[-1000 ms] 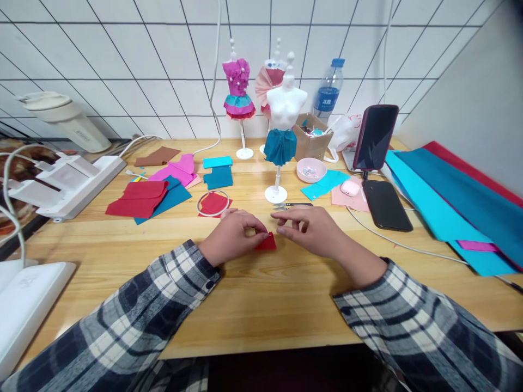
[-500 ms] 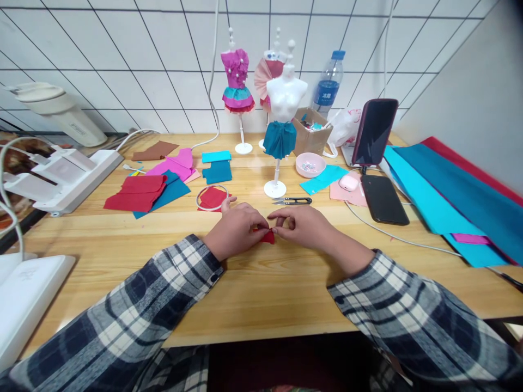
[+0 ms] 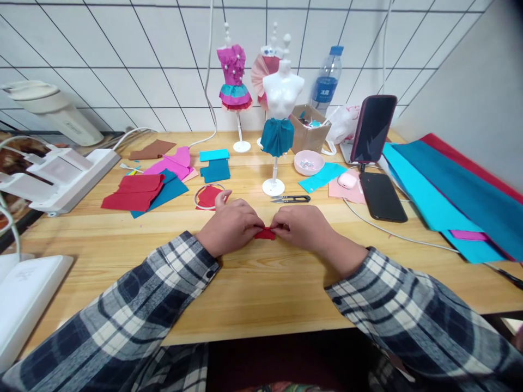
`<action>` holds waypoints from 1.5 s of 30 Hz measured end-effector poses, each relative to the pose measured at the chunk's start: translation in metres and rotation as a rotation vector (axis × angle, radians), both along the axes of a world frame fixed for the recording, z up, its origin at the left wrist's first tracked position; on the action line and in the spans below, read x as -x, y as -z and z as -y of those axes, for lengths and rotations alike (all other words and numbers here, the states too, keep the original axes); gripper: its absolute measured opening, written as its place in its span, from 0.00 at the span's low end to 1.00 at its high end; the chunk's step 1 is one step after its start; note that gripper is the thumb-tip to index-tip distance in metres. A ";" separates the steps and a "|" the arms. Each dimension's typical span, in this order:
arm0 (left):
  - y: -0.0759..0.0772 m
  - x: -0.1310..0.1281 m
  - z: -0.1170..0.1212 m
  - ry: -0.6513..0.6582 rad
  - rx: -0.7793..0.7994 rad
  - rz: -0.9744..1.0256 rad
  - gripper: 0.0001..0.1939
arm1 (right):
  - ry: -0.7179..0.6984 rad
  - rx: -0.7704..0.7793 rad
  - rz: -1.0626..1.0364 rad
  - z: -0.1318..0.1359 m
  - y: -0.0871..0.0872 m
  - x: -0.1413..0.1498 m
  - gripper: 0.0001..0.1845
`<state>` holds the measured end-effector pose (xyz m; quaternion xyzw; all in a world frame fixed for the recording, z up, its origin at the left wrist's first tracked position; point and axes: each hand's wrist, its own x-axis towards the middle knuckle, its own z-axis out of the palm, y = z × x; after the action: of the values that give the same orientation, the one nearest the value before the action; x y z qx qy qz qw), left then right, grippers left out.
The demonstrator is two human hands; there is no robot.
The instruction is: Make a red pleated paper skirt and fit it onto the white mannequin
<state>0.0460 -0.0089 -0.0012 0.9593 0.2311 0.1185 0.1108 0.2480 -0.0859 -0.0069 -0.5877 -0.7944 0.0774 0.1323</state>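
Observation:
A small strip of red crepe paper is pinched between my two hands, low over the table. My left hand grips its left end with thumb and fingers, and my right hand has the right end in a pinch. Just beyond them lie black thread snips. Behind these stands a small white mannequin wearing a teal pleated skirt. Near my left hand, a ring of clear tape rests on a red paper piece.
Red sheets and other coloured paper lie at the left. A pink bowl of beads, a cardboard box, a propped phone and a dark power bank stand beyond my right hand. A white cable crosses the right side.
My right hand's fingers have closed in on the red strip, and more of it shows stretched flat between my hands. The view has shifted slightly.

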 end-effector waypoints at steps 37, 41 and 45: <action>-0.009 -0.005 0.007 -0.090 0.294 0.196 0.09 | 0.153 0.182 -0.787 -0.001 -0.005 0.004 0.15; -0.011 -0.002 0.006 -0.007 0.350 0.146 0.11 | 0.104 0.225 -0.857 -0.001 -0.005 0.004 0.17; -0.012 0.000 0.007 -0.042 0.263 0.143 0.09 | 0.061 0.146 -0.764 0.000 -0.006 0.004 0.12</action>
<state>0.0462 -0.0163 0.0112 0.9205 0.2561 0.1578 0.2493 0.2441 -0.0860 -0.0010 -0.5478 -0.6623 0.3432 0.3788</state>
